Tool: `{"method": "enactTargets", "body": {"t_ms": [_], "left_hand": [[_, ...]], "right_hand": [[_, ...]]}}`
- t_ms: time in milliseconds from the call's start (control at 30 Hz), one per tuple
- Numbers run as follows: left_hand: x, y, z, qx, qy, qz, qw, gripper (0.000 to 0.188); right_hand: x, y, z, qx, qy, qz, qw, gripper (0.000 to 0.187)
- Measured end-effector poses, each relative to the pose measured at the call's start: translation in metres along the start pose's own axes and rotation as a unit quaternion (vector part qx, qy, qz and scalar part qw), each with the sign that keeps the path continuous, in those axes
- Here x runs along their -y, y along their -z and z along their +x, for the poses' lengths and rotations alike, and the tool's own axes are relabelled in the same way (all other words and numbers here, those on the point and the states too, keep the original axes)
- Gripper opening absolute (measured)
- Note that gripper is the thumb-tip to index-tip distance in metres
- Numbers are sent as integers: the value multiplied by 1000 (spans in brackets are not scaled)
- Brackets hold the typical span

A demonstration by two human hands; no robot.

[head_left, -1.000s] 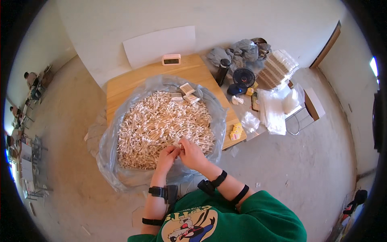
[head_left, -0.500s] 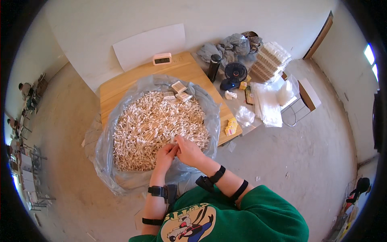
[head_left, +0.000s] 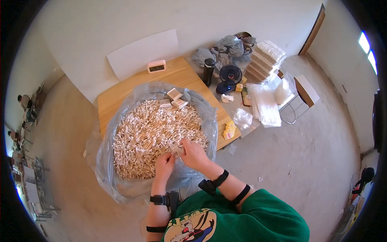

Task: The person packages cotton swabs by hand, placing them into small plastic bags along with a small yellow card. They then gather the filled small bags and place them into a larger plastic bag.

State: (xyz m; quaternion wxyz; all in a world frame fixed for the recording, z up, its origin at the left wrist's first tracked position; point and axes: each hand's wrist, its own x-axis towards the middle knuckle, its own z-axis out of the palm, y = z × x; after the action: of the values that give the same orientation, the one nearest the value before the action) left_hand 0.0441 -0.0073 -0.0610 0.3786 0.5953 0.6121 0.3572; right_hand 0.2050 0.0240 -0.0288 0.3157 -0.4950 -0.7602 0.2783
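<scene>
Right hand pinches a small clear plastic piece; left hand sits just below, its hold I can't tell. Big grey bag spreads beneath the grip, loose swabs filling it; swab packs lie beyond. Hands have just parted, so the plastic shows between them, apparently opening out.

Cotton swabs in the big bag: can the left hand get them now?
Probably yes: the left hand is over the near edge of the cotton swabs, and the big bag is open, though that hand seems busy with a clear plastic piece.
</scene>
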Motion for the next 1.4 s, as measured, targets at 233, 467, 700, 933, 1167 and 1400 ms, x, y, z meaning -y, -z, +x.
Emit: {"method": "enactTargets", "body": {"t_ms": [233,467,700,933,1167,1400], "left_hand": [[-36,6,3,-72,-123,153,978,14],[-39,31,2,-72,-178,96,977,12],[-2,42,5,-177,-1,-244,954,30],[-13,59,3,-209,-27,39,977,19],[-8,46,10,-212,-107,72,969,16],[0,55,10,-272,-115,44,954,13]], "right_hand": [[6,-7,7,-89,48,27,994,29],[8,-8,13,-68,72,63,993,20],[-7,-40,33,-19,-75,385,920,19],[1,-43,41,-67,2,198,978,21],[13,-60,48,3,-35,294,955,23],[16,-72,57,33,-21,299,953,19]]}}
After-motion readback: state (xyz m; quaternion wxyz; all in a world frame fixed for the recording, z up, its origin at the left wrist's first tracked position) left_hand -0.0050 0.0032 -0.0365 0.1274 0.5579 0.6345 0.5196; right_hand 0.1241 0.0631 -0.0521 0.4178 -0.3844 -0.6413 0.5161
